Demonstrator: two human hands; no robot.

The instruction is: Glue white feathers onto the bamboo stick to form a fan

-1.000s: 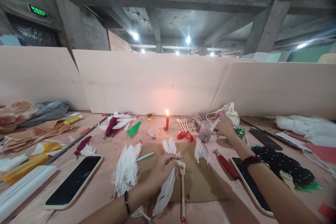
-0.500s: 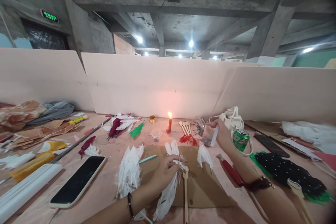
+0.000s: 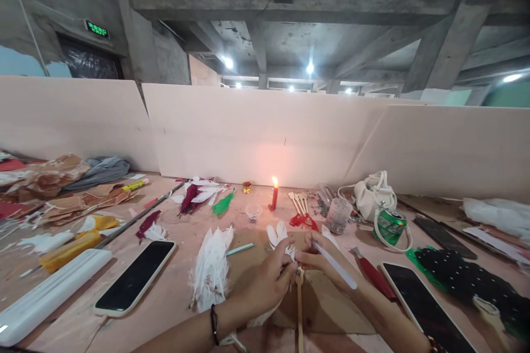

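Observation:
My left hand (image 3: 273, 276) is closed on a white feather (image 3: 278, 233), whose tips rise past the fingers. Close against it, my right hand (image 3: 318, 256) is closed on a translucent white strip (image 3: 337, 268) that slants down to the right over the wrist. The fingers of both hands meet above the round head of a wooden stick (image 3: 300, 309), which lies on a sheet of brown cardboard (image 3: 327, 314). What the fingertips touch there is mostly hidden. A pile of white feathers (image 3: 213, 267) lies left of my hands.
A lit red candle (image 3: 274, 198) stands beyond my hands. Nearby are a clear cup (image 3: 338, 216), wooden sticks with red tassels (image 3: 303, 219) and a green can (image 3: 389, 226). Phones (image 3: 136, 277) lie at both sides; a red-handled tool (image 3: 375, 277) rests at right.
My right hand has come from the clear cup to my left hand, bringing the translucent strip. The cup now stands free. A phone at right has come into sight from behind the forearm.

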